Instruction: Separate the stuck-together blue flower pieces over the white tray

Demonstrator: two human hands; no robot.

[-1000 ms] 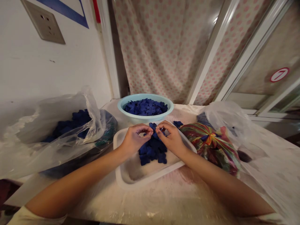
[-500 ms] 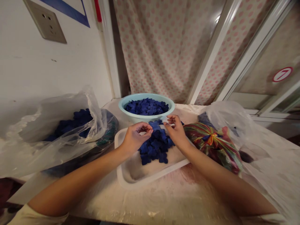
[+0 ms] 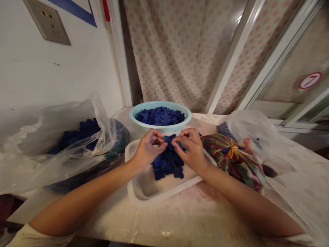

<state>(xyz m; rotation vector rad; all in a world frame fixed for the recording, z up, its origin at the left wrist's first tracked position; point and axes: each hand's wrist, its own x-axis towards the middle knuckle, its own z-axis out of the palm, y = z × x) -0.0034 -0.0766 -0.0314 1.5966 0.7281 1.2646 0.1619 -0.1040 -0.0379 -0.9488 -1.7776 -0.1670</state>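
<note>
- tabletop [image 3: 169, 219] nearest, with white tray [image 3: 154, 188] set back from its near edge, slightly askew.
- inside the tray, toward its far side: loose pile of blue pieces [image 3: 167, 166], lobed like petals, overlapping, partly under the hands.
- above the pile, near the tray's far rim: blue flower-shaped piece [image 3: 169, 138], held between both hands.
- left hand [image 3: 154, 144]: thumb and forefinger narrowed to a pinch at the piece's left side, other fingers curled loosely.
- right hand [image 3: 190, 148]: thumb and forefinger drawn close on the piece's right side; exact contact too small to tell.
- for good handling, probably best to grip only the outer lobes, pull lightly and evenly, and feel for a second layer before letting go; too hard a tug could tear thin material.
- wise to keep low over the tray, so as to catch anything dropped.
- by the tabletop's left edge: clear plastic bag [image 3: 31, 157], open, with more blue pieces [image 3: 79, 133] inside.
- right of the tray: knotted striped bag [image 3: 231, 159].
- at the tabletop's far edge: pale blue basin [image 3: 159, 128], heaped with similar pieces, before a dotted curtain [image 3: 174, 51].
</note>
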